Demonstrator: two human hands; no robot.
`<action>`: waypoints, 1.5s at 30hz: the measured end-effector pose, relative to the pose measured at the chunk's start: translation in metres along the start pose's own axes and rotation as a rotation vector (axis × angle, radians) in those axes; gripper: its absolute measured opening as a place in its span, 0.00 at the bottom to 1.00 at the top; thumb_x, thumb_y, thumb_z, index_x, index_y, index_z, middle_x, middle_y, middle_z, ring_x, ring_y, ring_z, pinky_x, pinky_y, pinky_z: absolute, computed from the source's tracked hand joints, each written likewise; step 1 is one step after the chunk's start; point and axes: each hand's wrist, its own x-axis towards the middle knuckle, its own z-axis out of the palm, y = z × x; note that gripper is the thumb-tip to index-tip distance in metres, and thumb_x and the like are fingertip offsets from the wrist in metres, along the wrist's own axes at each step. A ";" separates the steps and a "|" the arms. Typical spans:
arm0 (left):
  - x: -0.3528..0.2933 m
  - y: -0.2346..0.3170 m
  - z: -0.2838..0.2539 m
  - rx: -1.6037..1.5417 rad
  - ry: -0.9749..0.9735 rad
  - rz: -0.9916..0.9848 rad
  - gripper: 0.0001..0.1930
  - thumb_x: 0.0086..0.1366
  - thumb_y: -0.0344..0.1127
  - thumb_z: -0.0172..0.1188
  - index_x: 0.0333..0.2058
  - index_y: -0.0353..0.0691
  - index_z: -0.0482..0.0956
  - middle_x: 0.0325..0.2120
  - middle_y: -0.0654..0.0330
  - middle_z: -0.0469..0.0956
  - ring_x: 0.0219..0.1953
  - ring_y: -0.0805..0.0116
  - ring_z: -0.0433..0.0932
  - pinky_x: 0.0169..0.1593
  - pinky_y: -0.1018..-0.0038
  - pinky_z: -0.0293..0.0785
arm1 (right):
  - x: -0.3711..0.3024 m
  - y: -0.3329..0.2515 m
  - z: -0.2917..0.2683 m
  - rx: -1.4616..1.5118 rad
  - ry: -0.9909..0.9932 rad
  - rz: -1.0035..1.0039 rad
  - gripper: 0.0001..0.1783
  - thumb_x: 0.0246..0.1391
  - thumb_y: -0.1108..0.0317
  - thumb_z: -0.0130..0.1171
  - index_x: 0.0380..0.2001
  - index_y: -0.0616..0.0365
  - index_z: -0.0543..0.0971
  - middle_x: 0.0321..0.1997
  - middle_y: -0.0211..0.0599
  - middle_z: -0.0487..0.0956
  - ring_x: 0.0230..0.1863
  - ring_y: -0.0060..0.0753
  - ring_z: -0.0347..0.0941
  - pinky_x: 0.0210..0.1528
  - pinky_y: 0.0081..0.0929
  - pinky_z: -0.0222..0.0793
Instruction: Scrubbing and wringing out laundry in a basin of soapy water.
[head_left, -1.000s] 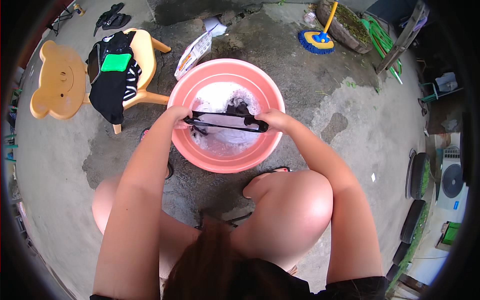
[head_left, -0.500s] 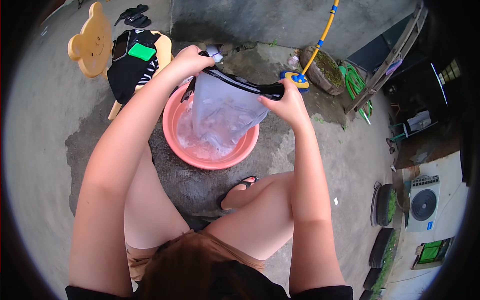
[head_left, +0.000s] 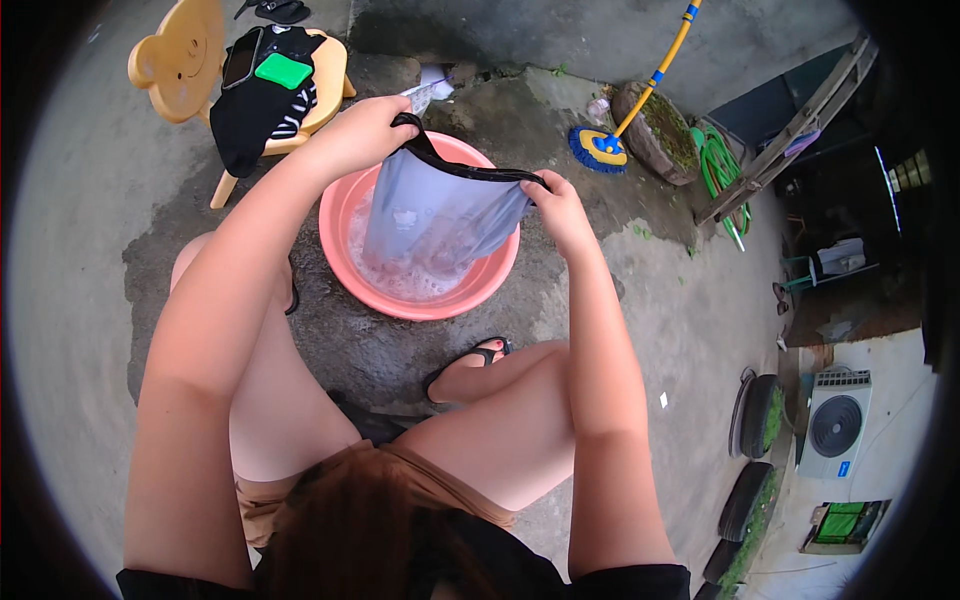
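Observation:
A sheer pale-grey cloth (head_left: 425, 205) with a black band along its top edge hangs between my hands; I cannot tell what kind of garment or bag it is. My left hand (head_left: 365, 132) grips the band at its left end, fingers closed. At the right end, my right hand (head_left: 560, 212) pinches the same band between thumb and fingers. The cloth's lower part drops into a round pink basin (head_left: 350, 285) on the ground in front of me. Whitish, bubbly water (head_left: 410, 285) shows around the cloth inside the basin.
Left of the basin stands a yellow bear-backed chair (head_left: 328, 85), bearing black clothing (head_left: 240, 140), a phone (head_left: 242, 58) and a green case (head_left: 283, 71). Beyond, a blue-and-yellow mop (head_left: 600, 150) leans near a stone planter (head_left: 655, 135) and green hose (head_left: 718, 165). Wet concrete (head_left: 350, 350) surrounds the basin.
My hands have come slightly closer together, the right one shifting left and lower relative to the basin. The black band sags more loosely. Both hands keep their hold.

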 end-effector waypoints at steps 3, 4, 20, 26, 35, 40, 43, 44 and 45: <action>0.001 0.004 -0.006 -0.116 -0.005 -0.016 0.14 0.64 0.38 0.54 0.42 0.34 0.72 0.36 0.46 0.77 0.42 0.50 0.77 0.45 0.63 0.70 | -0.004 -0.025 -0.003 0.223 -0.101 0.145 0.09 0.59 0.63 0.52 0.38 0.56 0.75 0.32 0.24 0.75 0.33 0.19 0.70 0.35 0.22 0.67; 0.004 0.002 -0.004 -0.134 -0.003 0.026 0.13 0.66 0.39 0.52 0.42 0.34 0.69 0.35 0.47 0.77 0.41 0.53 0.77 0.45 0.65 0.70 | -0.004 -0.028 -0.004 0.301 -0.063 0.158 0.09 0.59 0.64 0.53 0.37 0.59 0.75 0.31 0.26 0.75 0.33 0.20 0.69 0.37 0.22 0.66; -0.006 0.018 0.023 0.328 -0.483 0.135 0.24 0.50 0.40 0.65 0.48 0.46 0.78 0.48 0.46 0.72 0.52 0.49 0.72 0.54 0.62 0.69 | 0.003 -0.026 -0.015 -0.118 -0.093 -0.196 0.06 0.54 0.75 0.48 0.34 0.55 0.74 0.33 0.32 0.72 0.36 0.29 0.69 0.40 0.26 0.66; 0.006 0.007 0.012 0.115 -0.431 0.090 0.10 0.58 0.39 0.60 0.30 0.37 0.80 0.21 0.56 0.76 0.27 0.66 0.75 0.35 0.68 0.69 | -0.029 -0.035 -0.007 -0.585 -0.346 -0.447 0.15 0.51 0.65 0.57 0.42 0.56 0.81 0.51 0.45 0.76 0.53 0.45 0.71 0.52 0.35 0.66; 0.017 0.011 0.015 -0.426 -0.239 0.047 0.14 0.67 0.42 0.52 0.44 0.39 0.73 0.34 0.67 0.73 0.38 0.79 0.70 0.44 0.80 0.67 | -0.009 -0.049 -0.011 0.015 -0.256 -0.126 0.18 0.60 0.63 0.53 0.50 0.62 0.74 0.42 0.28 0.77 0.44 0.21 0.70 0.48 0.21 0.65; 0.019 0.029 0.029 -1.129 -0.075 -0.179 0.10 0.65 0.39 0.51 0.42 0.43 0.73 0.36 0.65 0.75 0.42 0.75 0.73 0.47 0.76 0.68 | -0.004 -0.074 0.007 0.557 -0.087 -0.063 0.15 0.57 0.66 0.53 0.46 0.60 0.73 0.39 0.30 0.76 0.42 0.21 0.70 0.47 0.20 0.64; 0.017 0.064 0.039 -1.463 0.033 -0.415 0.13 0.57 0.43 0.55 0.36 0.43 0.76 0.35 0.60 0.77 0.39 0.67 0.75 0.47 0.70 0.69 | -0.006 -0.084 0.015 0.671 -0.001 -0.068 0.17 0.52 0.61 0.56 0.42 0.61 0.74 0.38 0.32 0.76 0.41 0.24 0.71 0.45 0.23 0.65; 0.020 0.073 0.041 -1.532 0.052 -0.430 0.14 0.54 0.46 0.54 0.34 0.43 0.76 0.34 0.59 0.78 0.38 0.64 0.76 0.47 0.68 0.70 | -0.011 -0.094 0.023 0.449 0.071 -0.157 0.17 0.52 0.59 0.57 0.39 0.62 0.74 0.35 0.36 0.77 0.39 0.29 0.73 0.44 0.25 0.66; 0.016 0.086 0.047 -1.528 0.159 -0.501 0.13 0.59 0.47 0.53 0.33 0.45 0.76 0.32 0.61 0.77 0.36 0.65 0.77 0.44 0.67 0.72 | -0.020 -0.105 0.031 0.229 0.147 -0.237 0.18 0.52 0.57 0.57 0.36 0.62 0.74 0.33 0.40 0.78 0.37 0.33 0.75 0.42 0.27 0.67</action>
